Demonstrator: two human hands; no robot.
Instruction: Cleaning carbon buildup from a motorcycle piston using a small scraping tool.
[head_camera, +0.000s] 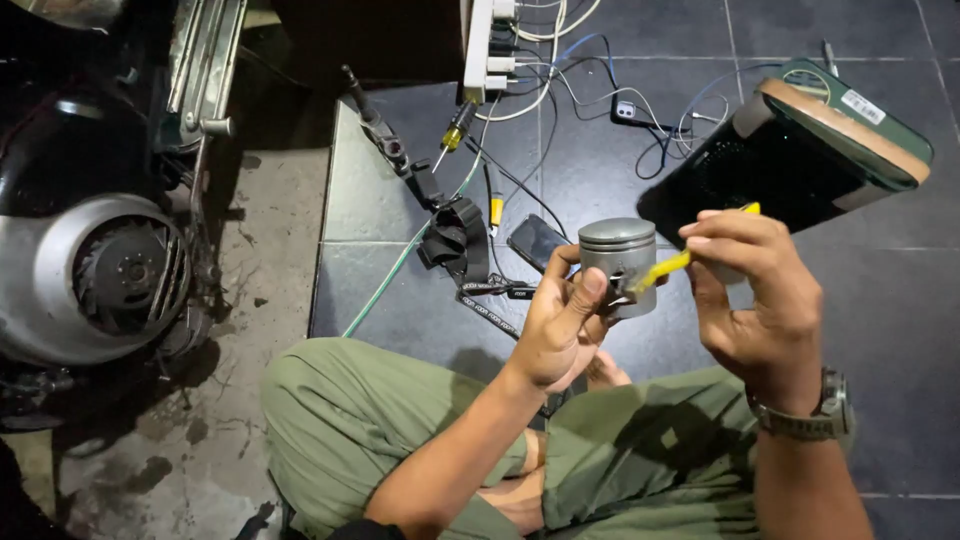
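Item: metal piston (618, 262), grey, cylindrical, ring grooves near its crown, held at centre frame above the person's folded legs in olive trousers (370, 420).

Left hand (560, 325): grasping the piston from below and the side, thumb pressed on the skirt, fingers wrapped behind.

Right hand (745, 295): clenched around a yellow-handled tool (690, 255), its working tip set against the piston's side, near the left thumb. A wristwatch (810, 415) sits on this wrist. The tip itself is too small to tell its kind.

Handling note, as a judgement: the work goes best with the piston kept steady in the left grip, the thumb clear of the tool tip, and the tool worked in short, light strokes so the soft metal is not scored.

Containers: a dark green case (800, 160) with a tan band along its edge lies tilted at the upper right; its contents cannot be seen. No open tray or box shows.

Surroundings: dark tiled floor (900, 330); a white power strip (485, 45) with tangled cables at top centre; a yellow-handled screwdriver (455, 130) just below it; a phone (538, 243) on the tiles behind the piston; a black strap (458, 240) beside it; a scooter engine housing (95, 275) with fan at the left edge.
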